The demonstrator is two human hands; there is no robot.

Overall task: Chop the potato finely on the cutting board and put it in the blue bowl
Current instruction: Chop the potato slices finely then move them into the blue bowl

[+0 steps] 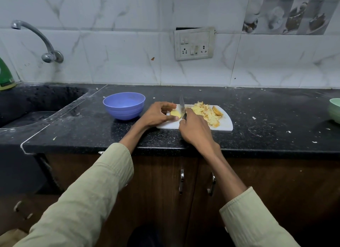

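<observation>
— Potato piece [174, 113] sits at the left end of the white cutting board [225, 126], near the middle of the black table [92, 128], correct?

— Yes. The left hand [159, 115] pins it there, fingers [168, 105] curled over the top and thumb along the near side, pinching the yellow chunk against the board.

— And the right hand [195, 129]?

— Wrapped tightly round the dark handle of a knife [182, 106]. The blade stands on edge, pointing toward the table's back edge, just right of the held piece. Whether the edge touches the potato cannot be told from this angle.

— What else lies on the board?

— A heap of finely chopped potato [207, 114] on the right half, with one larger uncut wedge [217, 111] at its far right side.

— Where is the blue bowl [124, 105]?

— On the table just left of the board, beside the left hand, upright. No potato shows inside it.

— Anything further along the table?

— A sunken black sink [36, 103] at the left end beneath a wall-mounted tap [36, 38], a green bottle [5, 75] at the far left edge, and a pale green bowl [334, 110] cut off at the right edge. A switch and socket plate [194, 43] hangs on the marbled wall tiles behind. Both arms wear light olive sleeves [82, 197].
</observation>
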